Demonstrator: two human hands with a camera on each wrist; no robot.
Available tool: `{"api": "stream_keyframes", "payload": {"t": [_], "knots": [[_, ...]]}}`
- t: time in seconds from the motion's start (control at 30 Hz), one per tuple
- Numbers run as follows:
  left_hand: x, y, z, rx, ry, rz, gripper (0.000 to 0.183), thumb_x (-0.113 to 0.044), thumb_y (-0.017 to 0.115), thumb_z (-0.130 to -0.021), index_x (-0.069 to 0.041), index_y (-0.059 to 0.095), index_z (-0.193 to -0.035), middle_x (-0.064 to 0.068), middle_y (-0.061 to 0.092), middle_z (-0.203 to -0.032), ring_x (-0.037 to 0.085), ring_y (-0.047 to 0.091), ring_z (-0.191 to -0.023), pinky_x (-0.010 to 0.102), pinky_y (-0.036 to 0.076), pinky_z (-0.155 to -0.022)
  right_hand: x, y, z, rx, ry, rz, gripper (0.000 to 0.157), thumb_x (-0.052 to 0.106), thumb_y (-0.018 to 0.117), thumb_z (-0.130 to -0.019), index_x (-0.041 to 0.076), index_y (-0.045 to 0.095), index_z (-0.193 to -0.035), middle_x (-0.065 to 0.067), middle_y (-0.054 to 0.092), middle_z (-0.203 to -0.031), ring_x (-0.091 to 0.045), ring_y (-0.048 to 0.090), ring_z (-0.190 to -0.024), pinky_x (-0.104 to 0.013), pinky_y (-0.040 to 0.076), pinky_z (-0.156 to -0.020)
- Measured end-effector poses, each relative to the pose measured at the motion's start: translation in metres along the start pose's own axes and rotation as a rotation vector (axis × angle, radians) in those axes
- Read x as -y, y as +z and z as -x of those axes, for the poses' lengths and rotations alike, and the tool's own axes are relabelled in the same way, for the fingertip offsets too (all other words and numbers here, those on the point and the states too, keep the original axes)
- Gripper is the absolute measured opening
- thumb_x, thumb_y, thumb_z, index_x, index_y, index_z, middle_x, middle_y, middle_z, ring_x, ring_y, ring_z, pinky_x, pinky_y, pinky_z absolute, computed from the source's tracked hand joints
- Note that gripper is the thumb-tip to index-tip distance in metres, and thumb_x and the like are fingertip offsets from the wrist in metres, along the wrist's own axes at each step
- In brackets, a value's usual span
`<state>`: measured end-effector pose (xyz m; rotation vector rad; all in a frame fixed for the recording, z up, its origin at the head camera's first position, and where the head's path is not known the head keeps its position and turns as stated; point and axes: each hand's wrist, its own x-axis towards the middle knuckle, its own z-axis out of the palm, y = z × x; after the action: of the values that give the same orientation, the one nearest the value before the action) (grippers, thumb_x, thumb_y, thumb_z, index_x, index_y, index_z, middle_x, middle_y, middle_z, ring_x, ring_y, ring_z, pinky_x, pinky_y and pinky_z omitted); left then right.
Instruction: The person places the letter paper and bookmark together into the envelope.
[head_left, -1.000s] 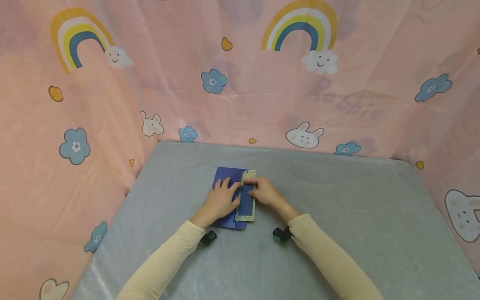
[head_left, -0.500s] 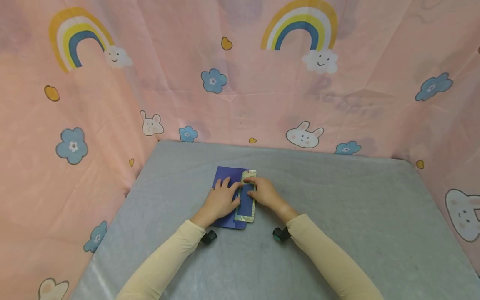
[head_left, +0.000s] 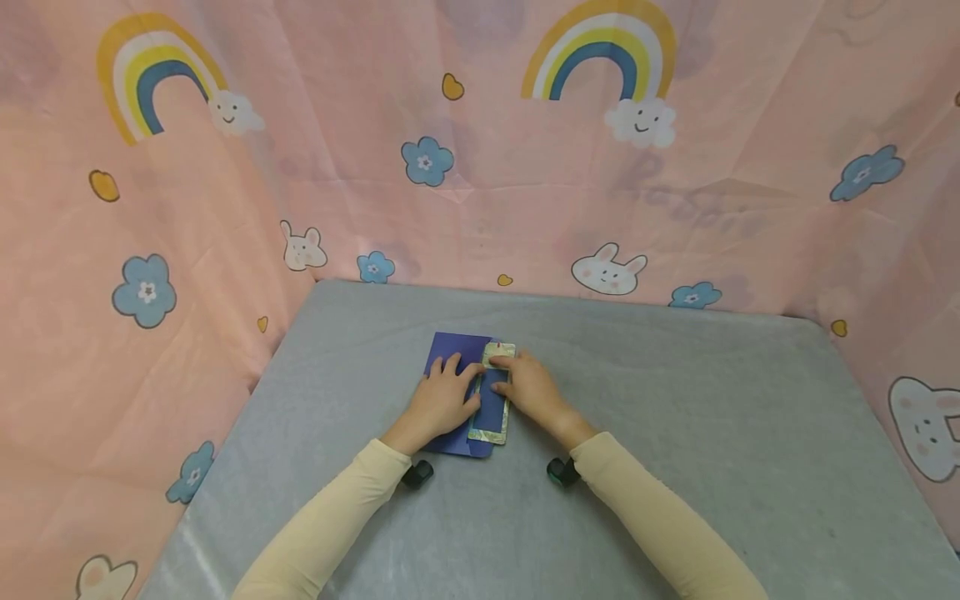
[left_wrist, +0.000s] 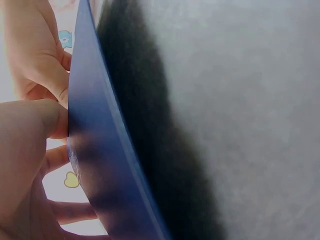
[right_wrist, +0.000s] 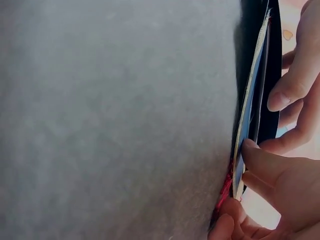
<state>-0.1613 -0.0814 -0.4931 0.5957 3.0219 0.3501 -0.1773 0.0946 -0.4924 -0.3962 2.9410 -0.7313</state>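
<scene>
A dark blue, flat folder-like piece [head_left: 461, 346] lies on the table, and a narrow bookmark [head_left: 491, 410] with a blue middle and a green-gold patterned border overlaps its right edge. My left hand [head_left: 441, 402] rests spread on the blue folder, its index finger and thumb reaching the bookmark's left edge. At the bookmark's upper right, my right hand [head_left: 534, 390] pinches it. In the right wrist view its thumb lies on the blue face, and red thread [right_wrist: 226, 187] hangs by the curled fingers. The left wrist view shows the folder [left_wrist: 95, 100] edge-on.
A grey cloth-covered table [head_left: 675, 433] extends around the hands. Behind and beside it hangs a pink printed curtain [head_left: 495, 225]. Black wrist devices sit under both cuffs, near the tabletop.
The bookmark has turned slightly, its top end shifting right and its bottom end a little left. My right hand has moved slightly with it. The left hand stays in place.
</scene>
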Motion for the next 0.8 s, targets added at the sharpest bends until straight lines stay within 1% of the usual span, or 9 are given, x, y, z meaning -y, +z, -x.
{"api": "stream_keyframes", "payload": {"t": [0.07,0.13,0.23,0.33,0.4,0.47,0.6,0.8], "knots": [[0.0,0.0,0.0,0.0,0.0,0.002,0.045,-0.034,0.06,-0.095,-0.026,0.054,-0.139,0.022,0.048,-0.147,0.052,0.044,-0.134,0.064,0.048,-0.095,-0.002,0.0,0.0,-0.002,-0.01,-0.033,0.047,0.026,0.075,-0.087,0.016,0.065,-0.132,-0.012,0.059,-0.093,-0.018,0.045,-0.067,-0.03,0.038,-0.058],[0.0,-0.001,0.0,0.004,-0.002,0.005,0.045,-0.034,0.06,-0.095,-0.026,0.054,-0.139,0.022,0.048,-0.147,0.053,0.043,-0.135,0.065,0.047,-0.095,-0.006,0.0,-0.001,-0.009,-0.026,-0.093,0.046,0.025,0.074,-0.088,0.014,0.065,-0.132,-0.011,0.056,-0.085,-0.017,0.043,-0.066,-0.027,0.034,-0.057],[0.0,-0.001,0.0,0.003,-0.005,0.011,0.045,-0.033,0.06,-0.095,-0.026,0.054,-0.139,0.022,0.048,-0.147,0.053,0.043,-0.135,0.066,0.046,-0.096,-0.013,-0.001,-0.003,-0.052,-0.035,-0.204,0.04,0.022,0.069,-0.092,0.011,0.065,-0.13,-0.009,0.054,-0.08,-0.016,0.043,-0.068,-0.027,0.033,-0.06],[0.0,-0.001,0.0,0.003,-0.007,0.014,0.045,-0.033,0.06,-0.095,-0.026,0.054,-0.139,0.022,0.048,-0.147,0.053,0.043,-0.135,0.066,0.046,-0.097,-0.021,-0.005,-0.005,-0.116,-0.037,-0.271,0.035,0.016,0.065,-0.094,0.009,0.066,-0.128,-0.01,0.057,-0.079,-0.017,0.046,-0.069,-0.028,0.035,-0.062],[0.0,-0.001,0.0,0.002,-0.009,0.018,0.045,-0.034,0.06,-0.094,-0.026,0.055,-0.138,0.022,0.048,-0.147,0.053,0.043,-0.135,0.066,0.046,-0.097,-0.026,-0.009,-0.006,-0.147,-0.027,-0.271,0.034,0.012,0.065,-0.094,0.009,0.067,-0.127,-0.01,0.059,-0.082,-0.018,0.048,-0.071,-0.029,0.036,-0.063],[0.001,-0.001,0.0,0.005,-0.012,0.019,0.045,-0.034,0.06,-0.094,-0.026,0.055,-0.138,0.022,0.048,-0.147,0.054,0.042,-0.135,0.066,0.046,-0.097,-0.031,-0.012,-0.006,-0.153,-0.022,-0.263,0.035,0.009,0.065,-0.093,0.008,0.067,-0.127,-0.011,0.06,-0.084,-0.019,0.049,-0.072,-0.03,0.038,-0.065],[0.0,-0.002,0.0,0.011,-0.022,0.022,0.045,-0.034,0.06,-0.095,-0.027,0.054,-0.139,0.022,0.047,-0.148,0.054,0.041,-0.136,0.066,0.045,-0.098,-0.037,-0.014,-0.007,-0.129,-0.03,-0.23,0.038,0.007,0.069,-0.089,0.007,0.066,-0.127,-0.01,0.061,-0.084,-0.02,0.051,-0.077,-0.033,0.039,-0.07],[0.0,-0.003,0.0,0.02,-0.02,0.025,0.045,-0.034,0.059,-0.095,-0.027,0.053,-0.139,0.022,0.047,-0.148,0.053,0.041,-0.136,0.066,0.044,-0.099,-0.043,-0.008,-0.006,-0.098,-0.07,-0.163,0.045,0.008,0.074,-0.083,0.009,0.066,-0.127,-0.009,0.061,-0.085,-0.02,0.052,-0.079,-0.035,0.042,-0.074]]}}
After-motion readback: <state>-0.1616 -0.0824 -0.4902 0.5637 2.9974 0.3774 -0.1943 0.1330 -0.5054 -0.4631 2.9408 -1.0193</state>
